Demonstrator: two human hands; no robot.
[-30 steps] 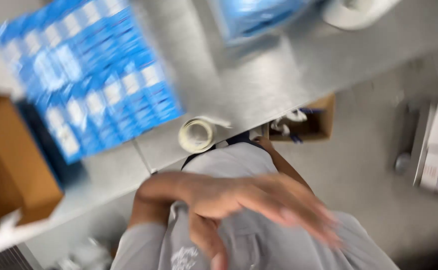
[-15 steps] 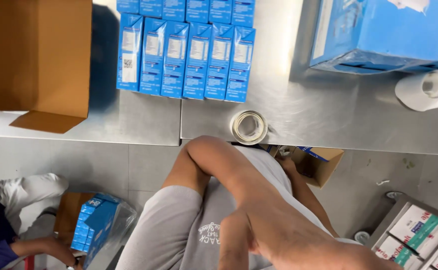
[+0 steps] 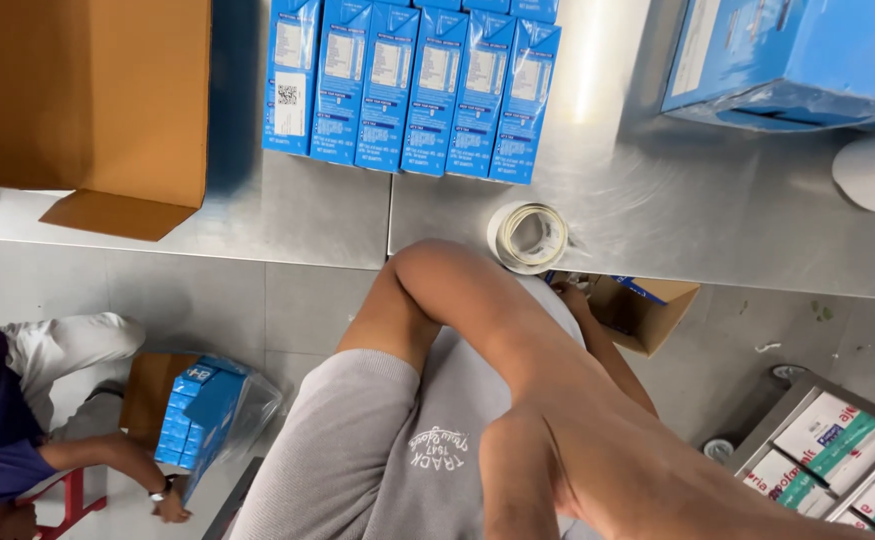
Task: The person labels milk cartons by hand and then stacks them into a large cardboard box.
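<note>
Now | tape roll (image 3: 528, 237) lies flat, hole upward | right hand (image 3: 569, 292) apparently nearby, grip unclear

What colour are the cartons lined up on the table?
Blue cartons with white labels, in the head view.

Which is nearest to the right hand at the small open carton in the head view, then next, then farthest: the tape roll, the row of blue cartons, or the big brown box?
From the right hand:
1. Tape roll, just above it at the table edge.
2. Row of blue cartons, farther back on the table.
3. Big brown box, far left on the table.
</note>
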